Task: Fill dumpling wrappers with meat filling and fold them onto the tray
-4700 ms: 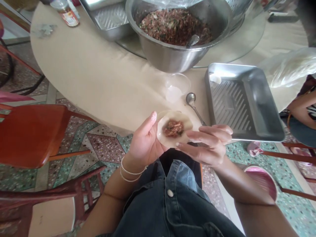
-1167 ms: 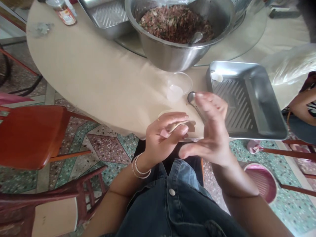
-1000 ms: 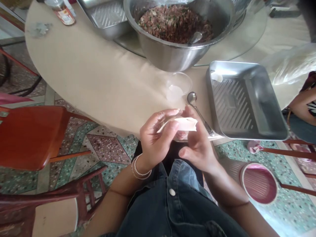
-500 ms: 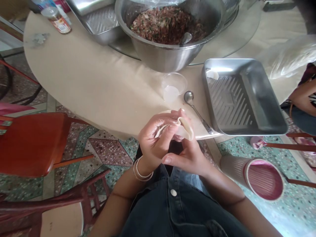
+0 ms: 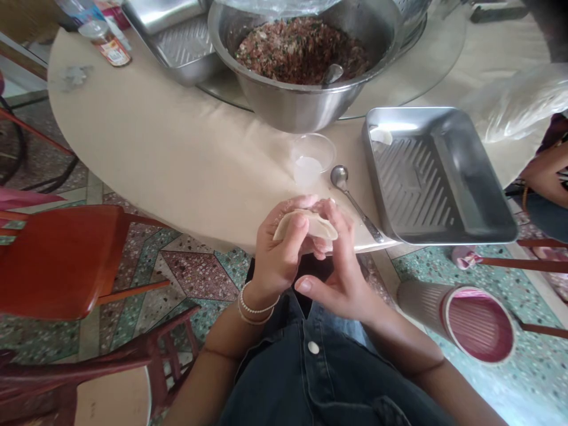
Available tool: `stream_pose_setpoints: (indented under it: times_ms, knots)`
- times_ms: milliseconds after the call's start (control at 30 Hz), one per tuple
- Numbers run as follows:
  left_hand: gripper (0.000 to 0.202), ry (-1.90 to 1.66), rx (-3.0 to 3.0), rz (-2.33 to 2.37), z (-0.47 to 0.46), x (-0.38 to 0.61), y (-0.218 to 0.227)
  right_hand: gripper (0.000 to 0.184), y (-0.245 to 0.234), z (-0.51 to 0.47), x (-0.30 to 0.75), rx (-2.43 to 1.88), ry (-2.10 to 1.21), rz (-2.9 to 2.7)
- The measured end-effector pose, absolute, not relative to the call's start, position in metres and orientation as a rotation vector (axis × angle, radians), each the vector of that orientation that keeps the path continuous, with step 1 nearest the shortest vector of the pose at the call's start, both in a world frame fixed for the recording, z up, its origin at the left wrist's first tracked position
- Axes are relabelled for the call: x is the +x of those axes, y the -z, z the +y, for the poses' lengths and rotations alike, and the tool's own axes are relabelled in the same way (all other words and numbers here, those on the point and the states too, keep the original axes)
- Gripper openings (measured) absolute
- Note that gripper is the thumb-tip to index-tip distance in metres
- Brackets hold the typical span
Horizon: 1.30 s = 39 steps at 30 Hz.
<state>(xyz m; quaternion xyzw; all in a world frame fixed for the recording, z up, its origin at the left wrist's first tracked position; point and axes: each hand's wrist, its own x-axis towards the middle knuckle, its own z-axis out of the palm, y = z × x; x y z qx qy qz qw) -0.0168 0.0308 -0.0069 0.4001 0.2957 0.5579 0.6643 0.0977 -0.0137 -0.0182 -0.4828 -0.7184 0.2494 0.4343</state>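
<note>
A pale dumpling wrapper (image 5: 310,225), folded over its filling, sits between both hands just off the table's near edge. My left hand (image 5: 277,254) pinches its left end with thumb and fingers. My right hand (image 5: 339,260) closes on its right side, fingers curled behind it. Beyond them on the beige table (image 5: 177,154) lie a metal spoon (image 5: 348,192) and a small clear cup (image 5: 310,160). A large steel bowl (image 5: 288,106) of minced meat filling stands further back.
A steel tray (image 5: 470,195) holding one dumpling (image 5: 380,135) lies at the right. Another steel tray (image 5: 181,41) and a jar (image 5: 109,44) stand at the back left. A red chair (image 5: 57,254) is at the left, a pink bin (image 5: 470,319) on the floor right. Another person's arm (image 5: 544,174) shows at far right.
The open wrapper with filling has been folded shut. My right hand reached toward the cup and came back, and both hands now pinch the folded edge.
</note>
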Motion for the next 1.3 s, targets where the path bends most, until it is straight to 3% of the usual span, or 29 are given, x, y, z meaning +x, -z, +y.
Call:
stream_pose_setpoints:
  times_ms: [233, 333, 600, 700, 833, 967, 1133, 1300]
  knots:
    - [0.014, -1.422, 1.051, 0.689, 0.029, -0.012, 0.015, 0.105, 0.030, -0.024, 0.087, -1.097, -0.890, -1.717]
    - [0.014, -1.436, 1.162, 0.760, 0.027, -0.012, 0.014, 0.101, 0.027, -0.022, 0.086, -1.072, -0.931, -1.665]
    - [0.013, -1.420, 1.099, 0.744, 0.021, -0.008, 0.015, 0.052, 0.015, -0.011, 0.090, -1.115, -0.628, -1.512]
    - [0.027, -1.377, 0.909, 0.646, 0.018, -0.005, 0.014, 0.035, 0.011, -0.002, 0.094, -1.242, -0.319, -1.550]
    - [0.026, -1.257, 0.725, 0.554, 0.014, -0.003, 0.006, 0.013, 0.008, 0.007, 0.097, -1.383, 0.119, -1.560]
    - [0.023, -1.199, 0.628, 0.504, 0.013, -0.004, -0.004, 0.014, 0.005, 0.008, 0.096, -1.398, 0.124, -1.536]
    - [0.031, -1.118, 0.445, 0.505, 0.017, -0.010, -0.011, 0.031, 0.007, 0.005, 0.096, -1.461, -0.005, -1.645]
    - [0.034, -1.064, 0.409, 0.495, 0.019, -0.015, -0.014, 0.032, 0.012, 0.003, 0.108, -1.396, -0.023, -1.615]
